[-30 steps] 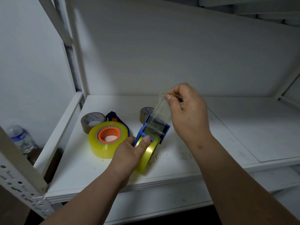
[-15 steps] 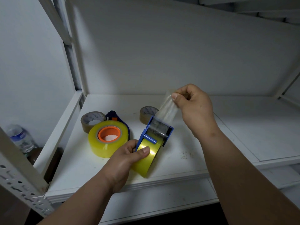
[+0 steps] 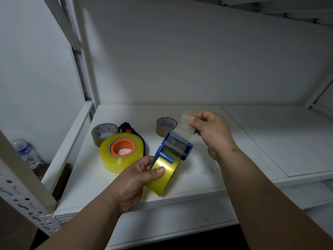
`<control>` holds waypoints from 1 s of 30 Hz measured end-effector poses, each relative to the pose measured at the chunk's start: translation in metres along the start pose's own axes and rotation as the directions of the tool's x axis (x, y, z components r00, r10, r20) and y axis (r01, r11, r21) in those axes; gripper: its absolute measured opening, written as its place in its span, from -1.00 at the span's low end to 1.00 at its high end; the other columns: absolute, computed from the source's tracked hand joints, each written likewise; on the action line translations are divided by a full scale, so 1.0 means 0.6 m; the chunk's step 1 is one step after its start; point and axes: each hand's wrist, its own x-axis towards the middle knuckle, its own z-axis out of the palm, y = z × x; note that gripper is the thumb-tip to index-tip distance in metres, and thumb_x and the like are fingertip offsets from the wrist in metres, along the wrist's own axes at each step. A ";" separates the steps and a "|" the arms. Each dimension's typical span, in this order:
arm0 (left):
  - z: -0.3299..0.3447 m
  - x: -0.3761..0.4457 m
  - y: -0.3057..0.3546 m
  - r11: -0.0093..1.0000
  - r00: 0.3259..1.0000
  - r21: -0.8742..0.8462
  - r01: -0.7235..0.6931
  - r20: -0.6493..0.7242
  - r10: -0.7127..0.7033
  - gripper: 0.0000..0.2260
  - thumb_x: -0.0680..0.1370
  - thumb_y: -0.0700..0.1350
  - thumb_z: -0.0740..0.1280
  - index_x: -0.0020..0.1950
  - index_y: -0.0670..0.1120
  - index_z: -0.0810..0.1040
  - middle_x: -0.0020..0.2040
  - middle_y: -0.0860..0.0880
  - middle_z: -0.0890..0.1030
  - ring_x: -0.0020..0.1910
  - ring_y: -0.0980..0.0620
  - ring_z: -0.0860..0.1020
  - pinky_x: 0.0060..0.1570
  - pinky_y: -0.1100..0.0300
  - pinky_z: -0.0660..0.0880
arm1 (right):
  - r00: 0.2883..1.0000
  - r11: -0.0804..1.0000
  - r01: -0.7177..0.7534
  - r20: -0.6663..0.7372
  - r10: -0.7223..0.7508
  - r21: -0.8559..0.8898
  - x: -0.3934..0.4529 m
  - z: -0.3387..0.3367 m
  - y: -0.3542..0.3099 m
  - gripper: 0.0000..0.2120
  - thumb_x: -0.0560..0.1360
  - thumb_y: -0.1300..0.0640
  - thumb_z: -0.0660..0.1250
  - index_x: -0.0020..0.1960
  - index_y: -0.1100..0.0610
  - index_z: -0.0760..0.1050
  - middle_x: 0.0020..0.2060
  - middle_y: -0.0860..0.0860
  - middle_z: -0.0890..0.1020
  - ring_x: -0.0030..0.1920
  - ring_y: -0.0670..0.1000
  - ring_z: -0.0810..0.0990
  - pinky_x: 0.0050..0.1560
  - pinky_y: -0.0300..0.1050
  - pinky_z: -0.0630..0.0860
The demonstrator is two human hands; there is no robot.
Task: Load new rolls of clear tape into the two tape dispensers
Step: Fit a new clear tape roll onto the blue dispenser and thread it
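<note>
We are holding the blue dispenser (image 3: 175,148) tilted above the white shelf (image 3: 252,141), the loaded tape roll (image 3: 162,175) seated in it. Our left hand (image 3: 137,179) is gripping the roll, thumb lying flat across its yellowish outer face. Our right hand (image 3: 210,130) is pinching the free tape end (image 3: 185,125) between thumb and curled fingers, drawing the strip up past the dispenser's front.

The strip is looking thin, limp and sticky; we are judging it likely to fold onto itself or cling to skin, so holding it at the very tip and keeping it taut seems right. The roll is looking stiff and slick; gripping across its width is steadying it best.

A spare clear roll (image 3: 122,152) with an orange core is lying flat just left of us, a second dispenser (image 3: 128,129) partly hidden behind it. Two spent brown cores (image 3: 104,132) (image 3: 165,126) are sitting further back.
</note>
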 end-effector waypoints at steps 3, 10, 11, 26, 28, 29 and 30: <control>-0.001 0.003 0.001 1.000 1.000 -0.005 0.001 0.010 -0.001 -0.68 0.38 -0.24 0.44 0.13 -0.20 0.62 0.02 -0.19 0.70 -0.02 -0.13 0.61 0.01 0.08 0.56 | 0.997 0.998 -0.051 0.058 0.054 -0.038 -0.006 0.004 0.009 -0.92 0.52 0.20 0.33 -0.14 0.19 0.54 -0.30 0.00 0.61 -0.35 -0.07 0.52 -0.42 -0.39 0.43; 0.000 0.006 -0.007 1.000 0.999 0.020 0.009 0.046 -0.010 -0.51 0.25 -0.18 0.55 0.14 -0.25 0.57 0.02 -0.19 0.68 0.01 -0.16 0.58 0.13 -0.06 0.47 | 0.973 0.986 -0.169 0.158 0.169 -0.011 -0.019 0.016 0.019 -0.91 0.51 0.19 0.35 -0.12 0.23 0.55 -0.28 0.03 0.61 -0.26 0.00 0.54 -0.17 -0.11 0.48; -0.001 0.004 -0.008 1.000 0.999 0.018 0.012 0.045 -0.013 -0.47 0.24 -0.18 0.55 0.16 -0.30 0.55 0.04 -0.23 0.67 0.03 -0.18 0.57 0.16 -0.09 0.46 | 0.967 0.981 -0.191 0.171 0.190 -0.010 -0.022 0.017 0.021 -0.91 0.50 0.19 0.36 -0.16 0.19 0.55 -0.28 0.04 0.61 -0.24 0.01 0.53 -0.15 -0.09 0.47; -0.021 -0.007 -0.011 0.992 0.995 0.120 0.021 0.090 -0.032 -0.55 0.26 -0.18 0.57 0.11 -0.20 0.59 0.09 -0.25 0.66 0.07 -0.18 0.59 0.15 -0.09 0.53 | 0.961 0.974 -0.217 0.163 0.224 -0.062 -0.031 0.036 0.032 -0.89 0.45 0.32 0.34 -0.15 0.13 0.55 -0.19 0.06 0.60 -0.21 -0.01 0.56 -0.22 -0.17 0.50; -0.022 -0.010 -0.009 0.988 0.994 0.154 0.020 0.103 -0.036 -0.52 0.26 -0.18 0.57 0.13 -0.24 0.56 0.09 -0.22 0.66 0.06 -0.15 0.60 0.13 -0.05 0.55 | 0.979 0.965 -0.143 0.113 0.171 -0.219 -0.028 0.036 0.034 -0.82 0.44 0.34 0.33 -0.11 0.06 0.53 -0.10 0.04 0.58 -0.14 -0.01 0.55 -0.21 -0.18 0.47; -0.023 -0.011 -0.008 0.984 0.993 0.176 0.017 0.114 -0.038 -0.51 0.26 -0.18 0.57 0.13 -0.25 0.55 0.08 -0.20 0.67 0.06 -0.12 0.61 0.12 -0.03 0.56 | 0.993 0.949 -0.081 0.060 0.104 -0.304 -0.027 0.035 0.031 -0.76 0.43 0.35 0.30 -0.12 0.01 0.52 -0.06 0.03 0.57 -0.11 -0.02 0.54 -0.19 -0.20 0.45; -0.023 -0.013 -0.008 0.980 0.992 0.196 0.014 0.123 -0.039 -0.51 0.26 -0.18 0.56 0.14 -0.26 0.55 0.08 -0.19 0.67 0.06 -0.10 0.61 0.13 -0.02 0.55 | 1.000 0.940 -0.015 0.002 0.017 -0.341 -0.029 0.032 0.024 -0.72 0.43 0.36 0.29 -0.15 -0.04 0.52 -0.02 0.01 0.57 -0.08 -0.05 0.54 -0.15 -0.23 0.43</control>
